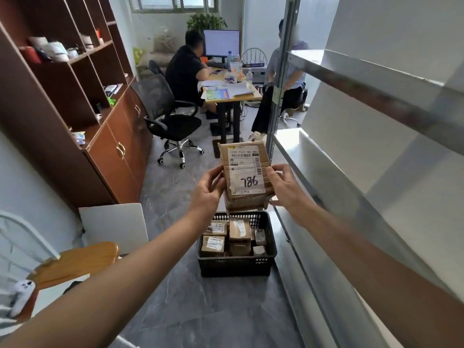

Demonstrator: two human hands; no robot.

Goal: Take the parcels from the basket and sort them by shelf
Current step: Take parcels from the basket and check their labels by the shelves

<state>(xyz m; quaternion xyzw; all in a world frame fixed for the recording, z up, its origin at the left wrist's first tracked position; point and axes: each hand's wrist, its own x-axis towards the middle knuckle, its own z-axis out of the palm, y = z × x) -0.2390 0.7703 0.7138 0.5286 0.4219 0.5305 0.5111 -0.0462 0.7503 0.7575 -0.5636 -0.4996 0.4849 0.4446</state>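
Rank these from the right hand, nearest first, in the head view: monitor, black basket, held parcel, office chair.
1. Held parcel, gripped by the right hand.
2. Black basket, floor below.
3. Office chair, ahead left.
4. Monitor, far desk.

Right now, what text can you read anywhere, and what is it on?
"786": handwritten on the white label of the held parcel.
"5028 P021-00 A83": printed along that label's top; fourth character uncertain.
Too small to read: that label's fine print, labels on the parcels in the basket, the monitor screen.
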